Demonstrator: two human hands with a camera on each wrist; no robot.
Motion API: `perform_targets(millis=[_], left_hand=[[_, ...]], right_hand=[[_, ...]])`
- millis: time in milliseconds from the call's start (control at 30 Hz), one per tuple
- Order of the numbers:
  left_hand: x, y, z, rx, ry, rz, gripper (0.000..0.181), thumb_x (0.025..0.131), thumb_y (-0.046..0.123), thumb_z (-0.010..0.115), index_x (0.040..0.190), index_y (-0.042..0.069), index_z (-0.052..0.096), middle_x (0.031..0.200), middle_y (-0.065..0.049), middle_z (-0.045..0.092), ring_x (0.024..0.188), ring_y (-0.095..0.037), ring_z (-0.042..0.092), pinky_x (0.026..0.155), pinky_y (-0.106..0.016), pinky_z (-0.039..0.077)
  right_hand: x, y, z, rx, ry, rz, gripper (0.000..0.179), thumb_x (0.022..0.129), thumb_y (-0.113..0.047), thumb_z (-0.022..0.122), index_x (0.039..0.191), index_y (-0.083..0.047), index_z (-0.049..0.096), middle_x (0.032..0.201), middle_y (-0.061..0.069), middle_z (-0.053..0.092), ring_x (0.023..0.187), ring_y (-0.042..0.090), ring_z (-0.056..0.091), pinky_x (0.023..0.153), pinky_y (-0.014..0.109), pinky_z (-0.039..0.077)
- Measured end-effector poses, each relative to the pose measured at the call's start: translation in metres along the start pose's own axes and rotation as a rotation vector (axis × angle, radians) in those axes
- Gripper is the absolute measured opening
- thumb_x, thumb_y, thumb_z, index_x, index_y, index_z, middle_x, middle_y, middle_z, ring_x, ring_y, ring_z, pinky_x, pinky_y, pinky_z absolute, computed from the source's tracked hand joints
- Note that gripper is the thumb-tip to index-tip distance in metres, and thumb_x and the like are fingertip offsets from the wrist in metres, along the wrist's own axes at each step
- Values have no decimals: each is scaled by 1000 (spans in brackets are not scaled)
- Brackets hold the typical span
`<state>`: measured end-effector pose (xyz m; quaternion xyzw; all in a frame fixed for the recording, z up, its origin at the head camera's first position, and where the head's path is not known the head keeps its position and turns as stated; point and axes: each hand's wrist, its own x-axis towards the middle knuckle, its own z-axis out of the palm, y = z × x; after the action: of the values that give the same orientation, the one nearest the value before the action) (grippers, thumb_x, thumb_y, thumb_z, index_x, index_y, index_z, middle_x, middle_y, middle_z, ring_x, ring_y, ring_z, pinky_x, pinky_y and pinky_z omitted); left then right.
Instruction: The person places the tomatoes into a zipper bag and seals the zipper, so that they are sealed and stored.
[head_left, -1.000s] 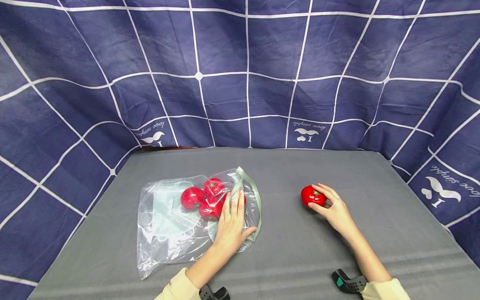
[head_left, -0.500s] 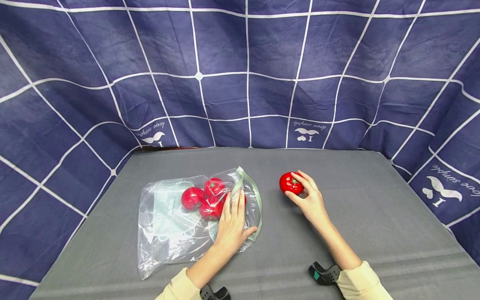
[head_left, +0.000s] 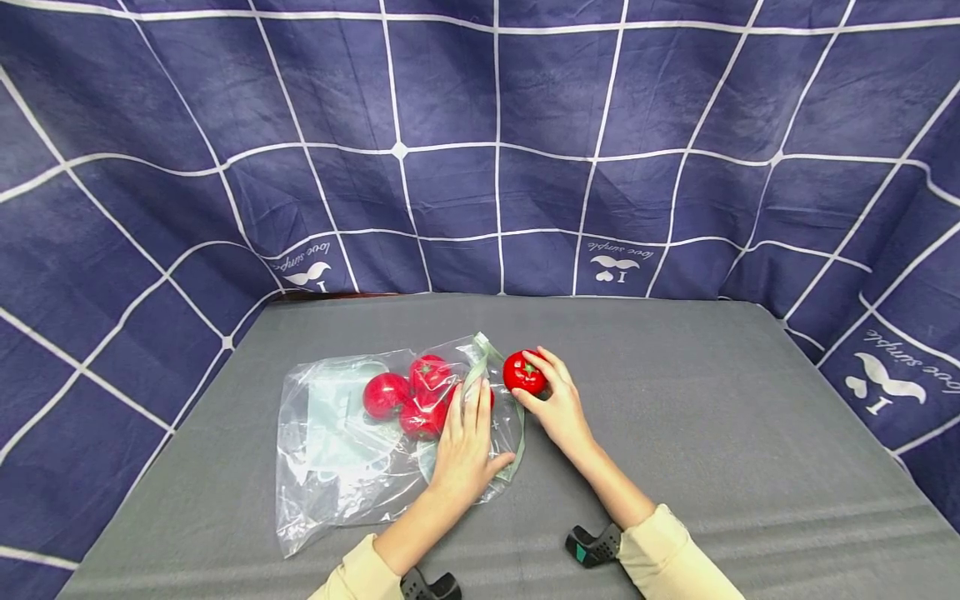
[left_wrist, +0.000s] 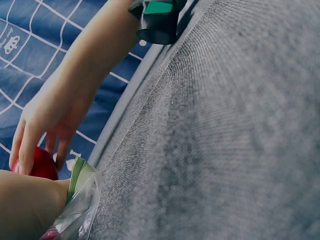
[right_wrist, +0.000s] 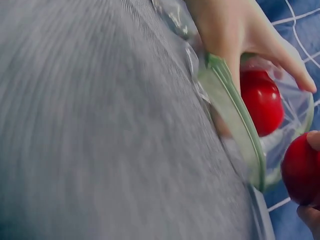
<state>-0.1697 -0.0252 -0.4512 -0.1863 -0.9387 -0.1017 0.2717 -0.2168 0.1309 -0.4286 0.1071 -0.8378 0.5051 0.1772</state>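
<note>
A clear plastic bag (head_left: 337,496) with a green zip edge (right_wrist: 235,110) lies on its side, its mouth toward the right. Several red tomatoes (head_left: 386,396) are inside it. My left hand (head_left: 463,450) rests over the mouth end, fingers straight and thumb spread; one tomato is partly hidden under it. In the right wrist view, the mouth gapes around a tomato (right_wrist: 261,102) beside the left hand. My right hand (head_left: 558,408) grips another tomato (head_left: 521,372) between thumb and fingers, right at the bag's mouth. The left wrist view shows this tomato (left_wrist: 42,165) partly covered by fingers.
The bag lies on a grey cloth-covered table (head_left: 675,467). A dark blue curtain (head_left: 540,200) with white grid lines stands behind and at both sides. Black straps (head_left: 592,546) are on both wrists.
My right hand has carried its tomato leftward across the table to the bag's mouth. The left hand and the bag have stayed in place.
</note>
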Motion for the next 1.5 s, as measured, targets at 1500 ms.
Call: perform_targets(millis=[1500], left_hand=[[0,0,0,-28,-5,-1,115,53,45,82,141,2,23,141,-14,33,132,-36,24,106,-42,32]], right_hand=[[-14,-19,29,794,-54,347,53,99,-36,19,145,-10,17,148,17,21,136,32,25,106,54,26]])
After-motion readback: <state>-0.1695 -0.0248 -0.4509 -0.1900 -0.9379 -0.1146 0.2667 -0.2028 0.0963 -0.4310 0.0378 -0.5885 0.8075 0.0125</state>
